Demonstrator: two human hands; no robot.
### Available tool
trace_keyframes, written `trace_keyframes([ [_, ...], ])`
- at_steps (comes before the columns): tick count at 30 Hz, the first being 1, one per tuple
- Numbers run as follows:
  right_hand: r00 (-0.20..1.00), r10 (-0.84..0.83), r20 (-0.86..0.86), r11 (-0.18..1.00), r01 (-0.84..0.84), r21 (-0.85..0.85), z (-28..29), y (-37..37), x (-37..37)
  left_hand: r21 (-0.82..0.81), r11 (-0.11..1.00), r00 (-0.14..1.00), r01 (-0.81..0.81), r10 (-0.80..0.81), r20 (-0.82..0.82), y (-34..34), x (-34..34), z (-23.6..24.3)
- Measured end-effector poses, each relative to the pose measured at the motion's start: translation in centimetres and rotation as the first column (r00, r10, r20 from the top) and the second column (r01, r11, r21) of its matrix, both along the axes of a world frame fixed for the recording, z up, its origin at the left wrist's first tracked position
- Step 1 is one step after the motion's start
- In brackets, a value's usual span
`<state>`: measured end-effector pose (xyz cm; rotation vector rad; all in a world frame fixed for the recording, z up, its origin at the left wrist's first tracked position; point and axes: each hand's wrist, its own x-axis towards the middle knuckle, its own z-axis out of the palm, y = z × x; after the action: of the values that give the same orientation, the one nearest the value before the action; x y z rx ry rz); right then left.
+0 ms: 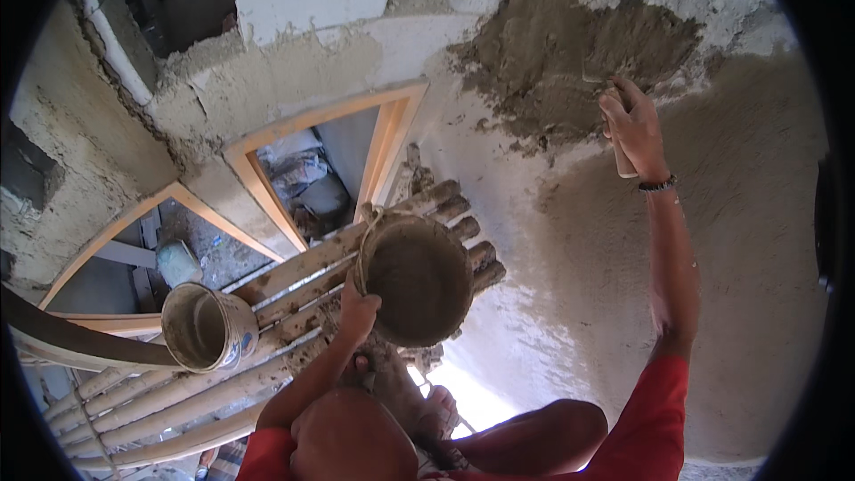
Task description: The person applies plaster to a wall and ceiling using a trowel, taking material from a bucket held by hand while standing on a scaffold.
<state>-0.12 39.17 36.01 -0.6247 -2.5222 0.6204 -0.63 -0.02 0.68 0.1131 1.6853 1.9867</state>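
Observation:
My right hand (634,125) is wrapped around the pale handle of a trowel (626,160), up at the right-hand wall. Its blade, hard to make out, lies at the lower edge of a patch of wet brown mortar (543,44). A dark beaded bracelet circles that wrist. Lower down, my left hand (359,310) grips the near left rim of a mud-caked bucket (467,254), tilted so its mouth faces me. Grey-brown residue or mortar coats its inside; how deep cannot be told.
A second, smaller bucket (240,325) stands on the scaffold of wooden poles (289,325) at left. My bare feet rest near the poles' ends. Wood-framed openings (325,111) show a littered floor far below. A curved dark band (80,334) crosses the lower left.

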Motion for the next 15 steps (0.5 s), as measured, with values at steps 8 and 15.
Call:
trace_keyframes([
  [8, 0.345, 0.523, 0.78, 0.815, -0.47, -0.338, -13.5, -9.8, 7.1, -0.002, 0.999, 0.998, -0.034, 0.034, 0.055, 0.2, -0.1, 0.0],
  [15, 0.584, 0.185, 0.79, 0.613, -0.697, 0.372, -24.9, -14.8, 7.5, 0.046, 0.999, 1.0, 0.019, -0.018, -0.023, 1.2, 0.5, 1.7],
])
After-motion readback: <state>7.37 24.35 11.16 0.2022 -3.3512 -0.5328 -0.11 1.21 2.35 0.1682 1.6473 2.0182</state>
